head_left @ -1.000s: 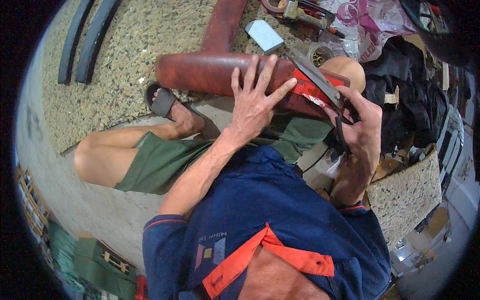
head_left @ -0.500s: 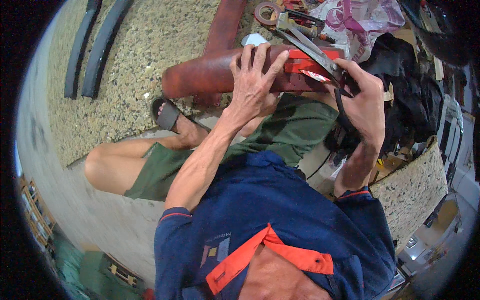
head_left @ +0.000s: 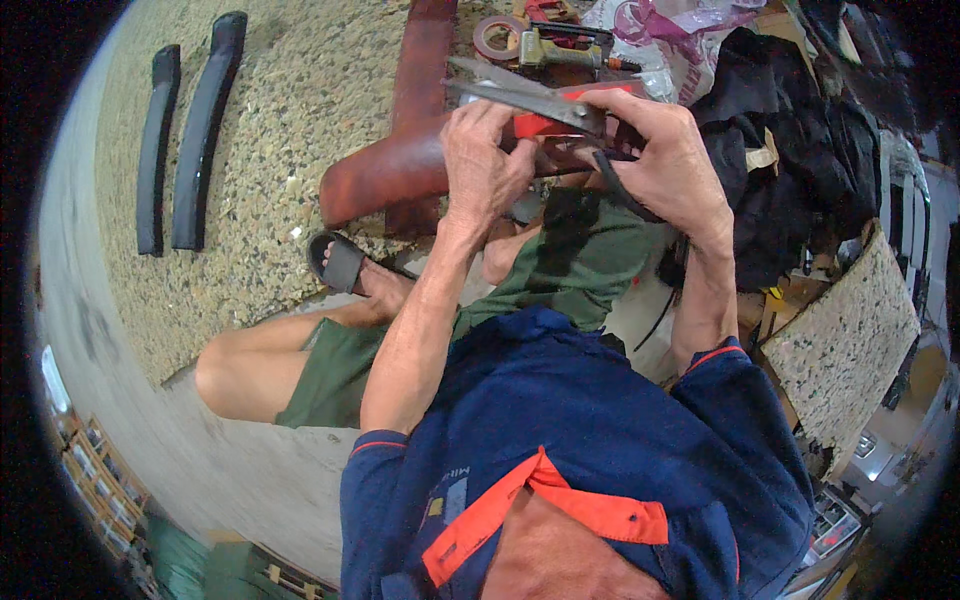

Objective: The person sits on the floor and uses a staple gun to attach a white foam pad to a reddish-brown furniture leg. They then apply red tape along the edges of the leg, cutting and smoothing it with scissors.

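Observation:
A long reddish-brown leather-covered piece (head_left: 375, 177) lies crosswise in front of me, with bright red strips (head_left: 535, 124) at its right part. Over its middle my left hand (head_left: 486, 158) is closed, fingers bent around the upper edge and thumb beside the red strip. My right hand (head_left: 668, 160) grips a large pair of scissors (head_left: 540, 103) by the dark handles. Their blades point left, slightly parted, and pass above the piece near my left fingertips. Whether the blades touch anything cannot be made out.
Another reddish-brown strip (head_left: 422, 75) runs away beneath the piece on a speckled foam mat (head_left: 300, 110). Two black curved strips (head_left: 208, 140) lie at the left. Beyond the scissors are a tape roll (head_left: 497, 38), a staple gun (head_left: 560, 52) and a plastic bag (head_left: 660, 40). Black fabric (head_left: 790, 130) is heaped right.
The scissors have swung to point left and moved left with my right hand. My left hand has gone from spread fingers to bent ones on the leather-covered piece. The whole view has shifted slightly.

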The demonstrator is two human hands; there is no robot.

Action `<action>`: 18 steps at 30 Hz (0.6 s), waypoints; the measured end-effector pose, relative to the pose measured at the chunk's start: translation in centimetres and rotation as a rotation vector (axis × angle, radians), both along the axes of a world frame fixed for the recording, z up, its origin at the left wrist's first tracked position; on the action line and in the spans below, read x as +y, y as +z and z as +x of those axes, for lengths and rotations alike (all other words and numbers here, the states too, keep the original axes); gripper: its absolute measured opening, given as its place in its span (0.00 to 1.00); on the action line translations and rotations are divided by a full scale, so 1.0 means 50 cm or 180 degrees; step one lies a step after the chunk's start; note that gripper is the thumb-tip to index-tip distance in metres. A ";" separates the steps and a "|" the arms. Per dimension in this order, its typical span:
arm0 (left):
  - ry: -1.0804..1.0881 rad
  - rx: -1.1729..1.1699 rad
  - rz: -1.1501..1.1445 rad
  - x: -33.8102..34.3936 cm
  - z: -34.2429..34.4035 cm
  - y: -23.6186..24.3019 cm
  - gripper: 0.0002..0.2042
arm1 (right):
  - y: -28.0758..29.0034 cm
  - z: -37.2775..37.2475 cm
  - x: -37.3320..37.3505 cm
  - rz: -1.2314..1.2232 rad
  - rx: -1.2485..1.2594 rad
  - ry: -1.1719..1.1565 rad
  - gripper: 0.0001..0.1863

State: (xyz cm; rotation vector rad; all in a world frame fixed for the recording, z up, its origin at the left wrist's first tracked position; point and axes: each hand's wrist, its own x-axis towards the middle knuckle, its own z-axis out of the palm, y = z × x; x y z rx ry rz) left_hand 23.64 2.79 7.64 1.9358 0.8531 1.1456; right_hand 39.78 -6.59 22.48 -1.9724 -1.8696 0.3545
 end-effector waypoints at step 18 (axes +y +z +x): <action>0.0516 -0.0386 -0.1553 -0.024 0.009 -0.025 0.14 | -0.199 -0.146 -0.271 -0.0675 0.4453 -0.1576 0.18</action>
